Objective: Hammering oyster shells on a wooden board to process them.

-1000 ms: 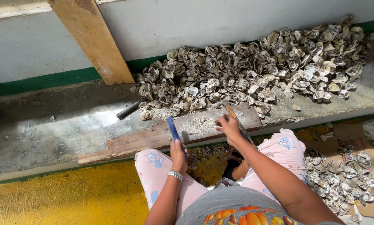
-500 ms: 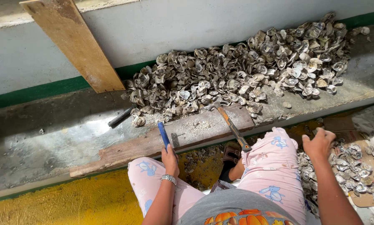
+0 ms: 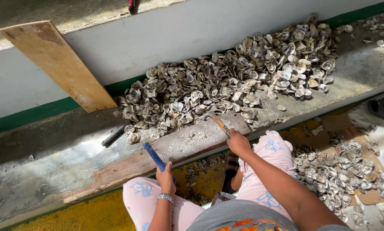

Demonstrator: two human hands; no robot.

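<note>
While I sit facing the concrete ledge (image 3: 50,171), my right hand (image 3: 238,143) is closed around the wooden handle of a hammer (image 3: 219,124), whose head rests near the far edge of the wooden plank (image 3: 157,160) laid along the ledge. The hammer's long axis runs diagonally from my right hand up and to the left, toward the near edge of the large shell pile (image 3: 234,81). My left hand (image 3: 166,179) is closed around the lower end of a blue-handled tool (image 3: 154,156), whose long axis also tilts up and to the left, with its tip over the plank. Both hands sit at the near edge of the plank, well apart from each other, with the plank's dusty middle between them. The shell pile lies straight ahead of both hands, past the plank; my right hand is the nearer of the two to it, and the hammer head almost touches its closest shells. A second heap of shells (image 3: 346,171) lies on the floor to my right, just beside my knee. A dark bar-shaped tool (image 3: 114,135) lies on the ledge beyond my left hand, at the pile's left end.
</note>
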